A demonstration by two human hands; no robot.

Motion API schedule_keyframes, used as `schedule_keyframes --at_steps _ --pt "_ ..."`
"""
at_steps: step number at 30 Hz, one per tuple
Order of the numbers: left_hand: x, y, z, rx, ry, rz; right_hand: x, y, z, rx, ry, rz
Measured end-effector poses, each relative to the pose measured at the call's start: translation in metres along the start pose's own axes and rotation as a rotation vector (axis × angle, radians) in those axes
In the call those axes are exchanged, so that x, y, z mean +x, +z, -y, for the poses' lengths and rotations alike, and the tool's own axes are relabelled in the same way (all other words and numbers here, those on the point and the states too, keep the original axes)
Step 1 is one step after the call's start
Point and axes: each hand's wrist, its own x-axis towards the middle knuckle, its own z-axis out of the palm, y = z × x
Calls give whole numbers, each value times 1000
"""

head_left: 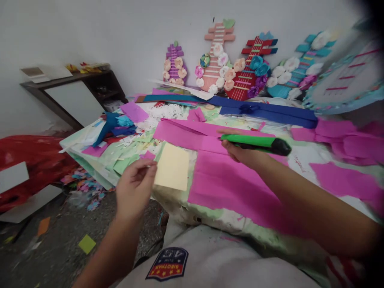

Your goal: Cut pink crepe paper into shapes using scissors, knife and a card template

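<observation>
My right hand (237, 150) is wrapped round a green utility knife (252, 141) with a black end, held above magenta crepe paper (222, 182). Its tip, by my fingers, is too small to make out. My left hand (136, 180) has its thumb and fingers pinched together at the left edge of a cream paper rectangle (172, 168). Whether it grips the paper or a tiny pale scrap, I cannot tell. A folded magenta strip (180, 134) lies across the table just beyond both hands.
Decorated paper instruments (220, 60) lean against the wall. Blue strips (267, 112), white string (165, 114) and green scraps (127, 160) cover the table. More magenta pieces (354, 140) lie at right. A dark cabinet (75, 96) and red plastic (30, 160) are at left.
</observation>
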Motion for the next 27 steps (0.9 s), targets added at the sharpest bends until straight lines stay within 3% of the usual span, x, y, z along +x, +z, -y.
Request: schedule_keyframes --at_steps 3,4,8,11,15,18,20,27 --pt "6 20 -23 18 399 139 -12 20 4 357 180 121" --pt "8 25 -30 19 475 179 -15 25 5 481 207 137" --pt "7 40 -46 105 568 214 -29 39 12 690 243 171" --pt "-1 42 -43 179 559 219 -40 43 17 671 243 164" --pt "-21 34 -25 254 515 315 -50 42 8 558 242 31" --pt "-43 26 -5 438 647 504 -58 44 -11 429 182 -109" --pt "-57 23 7 501 692 569 -64 47 -22 349 151 -159" --pt "-76 20 27 565 709 553 -66 52 -21 102 221 -153"
